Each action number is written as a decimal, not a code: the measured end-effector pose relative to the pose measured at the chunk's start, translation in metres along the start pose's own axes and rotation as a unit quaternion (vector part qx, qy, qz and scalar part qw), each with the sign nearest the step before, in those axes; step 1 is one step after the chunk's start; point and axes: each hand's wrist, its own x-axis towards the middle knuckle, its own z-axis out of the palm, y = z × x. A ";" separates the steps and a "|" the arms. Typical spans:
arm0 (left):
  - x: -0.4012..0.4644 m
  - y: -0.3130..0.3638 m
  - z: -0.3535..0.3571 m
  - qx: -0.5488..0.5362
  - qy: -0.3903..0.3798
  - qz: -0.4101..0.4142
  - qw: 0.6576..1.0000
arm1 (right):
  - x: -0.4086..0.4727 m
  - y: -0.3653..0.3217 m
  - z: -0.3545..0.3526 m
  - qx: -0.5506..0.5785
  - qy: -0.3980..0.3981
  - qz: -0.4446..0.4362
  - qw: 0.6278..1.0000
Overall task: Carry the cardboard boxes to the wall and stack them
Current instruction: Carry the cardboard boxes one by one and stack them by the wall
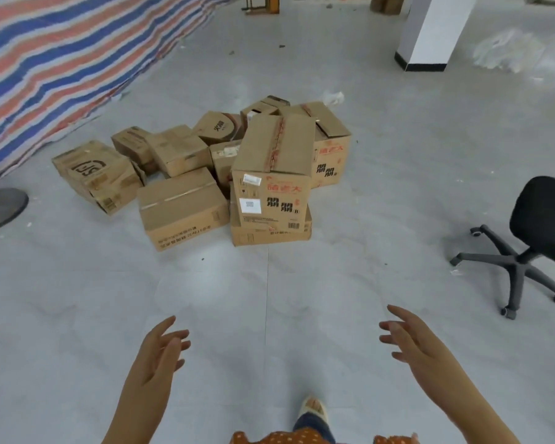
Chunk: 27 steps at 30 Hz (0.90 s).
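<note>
Head view: a person stands on a grey tiled floor (334,299), both arms reaching forward.
Left hand (161,350): empty, fingers spread and relaxed, low in the picture.
Right hand (410,341): empty too, fingers spread, palm turned inward.
Brown cardboard boxes (205,174): a loose pile on the floor ahead, well apart from both hands.
Tallest taped box (273,168): rests on a flatter box.
Striped red-blue tarpaulin (61,52): behind the pile, on the left.
Black office chair (532,238): on the right.

Even, soft daylight is seen; a pale glare patch lies on the floor (205,267); edges are bent and slightly blurred.
</note>
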 end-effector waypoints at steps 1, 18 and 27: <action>0.017 0.006 0.015 -0.004 0.002 0.001 1.000 | 0.025 -0.009 -0.008 -0.004 -0.006 -0.004 1.000; 0.350 0.073 0.100 0.023 -0.015 -0.054 0.998 | 0.334 -0.113 0.022 0.011 0.011 0.052 0.999; 0.561 0.110 0.130 0.138 -0.115 -0.047 0.983 | 0.486 -0.178 0.060 -0.079 0.004 0.068 0.995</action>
